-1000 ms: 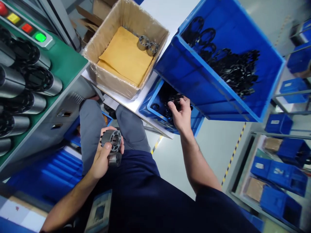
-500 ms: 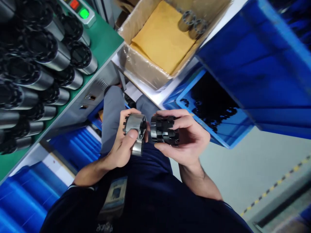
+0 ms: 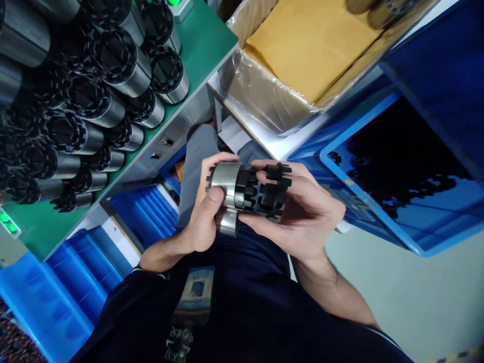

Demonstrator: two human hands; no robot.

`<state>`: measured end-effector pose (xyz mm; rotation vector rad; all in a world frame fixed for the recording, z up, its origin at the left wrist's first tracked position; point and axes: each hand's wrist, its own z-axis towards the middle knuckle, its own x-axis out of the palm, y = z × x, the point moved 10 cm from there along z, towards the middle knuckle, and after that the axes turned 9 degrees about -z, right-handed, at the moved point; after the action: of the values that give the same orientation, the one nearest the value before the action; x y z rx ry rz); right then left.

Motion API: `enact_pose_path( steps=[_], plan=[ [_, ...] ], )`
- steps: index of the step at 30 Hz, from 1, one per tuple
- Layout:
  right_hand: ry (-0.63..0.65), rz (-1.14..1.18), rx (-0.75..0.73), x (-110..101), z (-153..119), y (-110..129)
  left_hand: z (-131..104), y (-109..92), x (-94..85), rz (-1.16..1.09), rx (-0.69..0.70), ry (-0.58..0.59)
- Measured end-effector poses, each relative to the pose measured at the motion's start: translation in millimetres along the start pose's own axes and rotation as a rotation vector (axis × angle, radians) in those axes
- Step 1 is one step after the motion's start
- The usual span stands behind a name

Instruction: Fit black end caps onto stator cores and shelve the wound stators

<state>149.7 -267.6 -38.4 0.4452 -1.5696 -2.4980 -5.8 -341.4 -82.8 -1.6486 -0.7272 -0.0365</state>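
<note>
Cores [image 3: 226, 176]: two, left hand [image 3: 202, 227] clasping | right hand [image 3: 308, 217] pinching black rings [image 3: 275, 190], uncountable | carton [image 3: 260, 93]: yellow paper [image 3: 313, 45], two more cores [image 3: 380, 17] | bin [image 3: 357, 125]: dark heap [image 3: 397, 151]

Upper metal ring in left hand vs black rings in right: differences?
Colour: the metal ring is shiny silver; the black rings are dark.
Outline: the metal ring has a mostly smooth outer wall; the black rings have toothed edges.
Grip: the left hand holds the metal ring, the right hand the black rings.
Shared: both are held in front of the person's body.
</note>
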Motion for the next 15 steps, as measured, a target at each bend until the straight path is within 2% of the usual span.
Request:
enact_pose_path(
  steps=[4, 11, 15],
  plan=[
    [0.039, 0.024, -0.021, 3, 1, 1, 2, 3, -0.3, 0.007, 0.007, 0.079],
    [0.141, 0.074, -0.100, 9, 0, 1, 0, 7, -2.7, 0.111, 0.017, 0.139],
    [0.124, 0.114, -0.077, 11, -2, -4, -2, 2, -1.3, 0.109, 0.044, 0.172]
  ],
)
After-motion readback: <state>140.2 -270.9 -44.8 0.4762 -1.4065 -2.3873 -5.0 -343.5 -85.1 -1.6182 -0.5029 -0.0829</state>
